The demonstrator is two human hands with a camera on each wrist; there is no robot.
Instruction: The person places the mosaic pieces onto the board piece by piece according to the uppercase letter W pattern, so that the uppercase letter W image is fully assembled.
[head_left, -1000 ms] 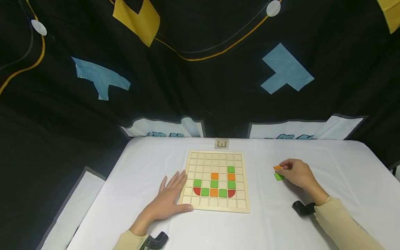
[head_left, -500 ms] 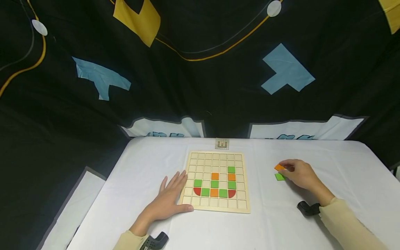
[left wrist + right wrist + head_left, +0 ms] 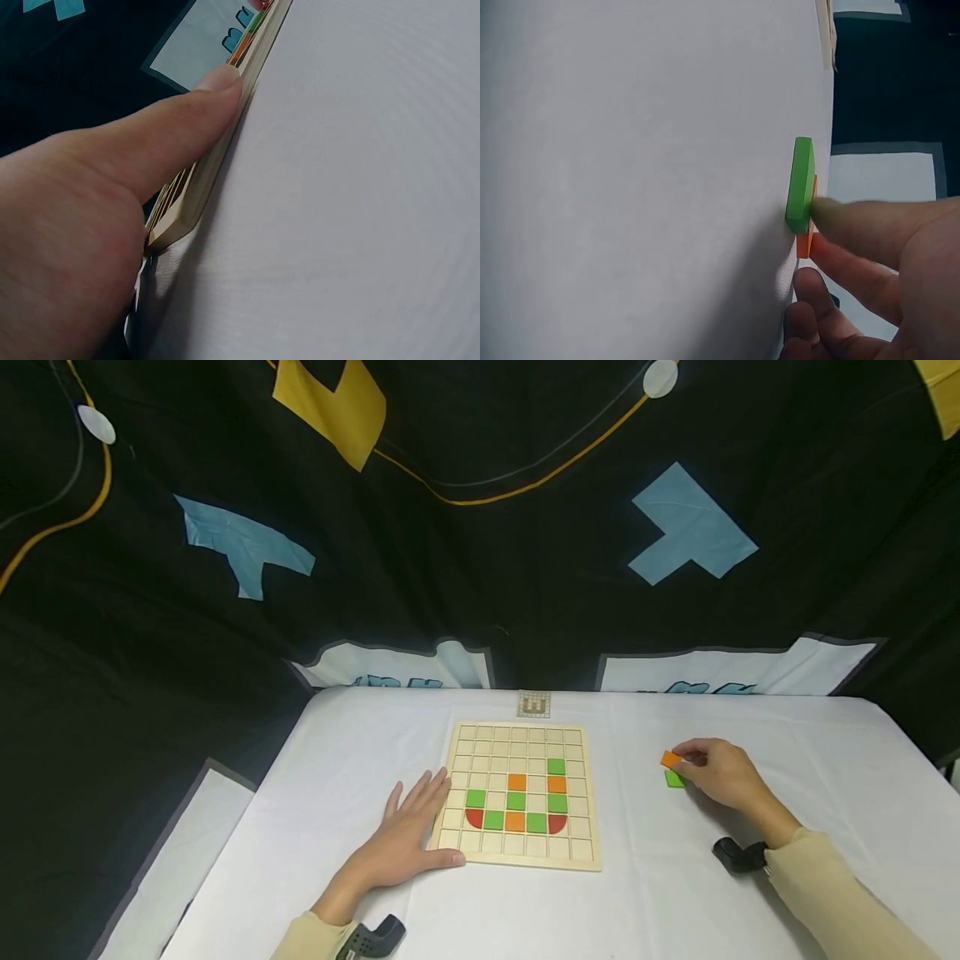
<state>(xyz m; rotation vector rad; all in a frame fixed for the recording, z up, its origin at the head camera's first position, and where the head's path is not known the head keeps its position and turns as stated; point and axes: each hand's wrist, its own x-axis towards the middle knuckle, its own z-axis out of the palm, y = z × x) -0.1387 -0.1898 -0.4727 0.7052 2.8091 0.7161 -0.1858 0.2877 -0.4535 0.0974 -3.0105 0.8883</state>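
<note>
My left hand (image 3: 405,847) lies spread along the left side of a wooden grid board (image 3: 525,862), its thumb at the front edge. In the left wrist view the thumb (image 3: 172,131) reaches over the board's pale edge. Off to the right, my right hand (image 3: 720,774) pinches an orange square tile (image 3: 669,759) between thumb and forefinger, close over the table. A green square tile (image 3: 674,780) lies just in front of it; in the right wrist view this green tile (image 3: 800,180) partly hides the orange one.
Green, orange and red tiles sit in several of the board's cells, the two red ones (image 3: 557,823) with rounded corners. A small pattern card (image 3: 534,703) lies behind the board on the white tablecloth (image 3: 622,910). A black curtain (image 3: 480,593) hangs beyond.
The orange tile has shifted slightly right along with my right hand. The green tile has moved a little away from me, closer to the orange one. My left hand stays put.
</note>
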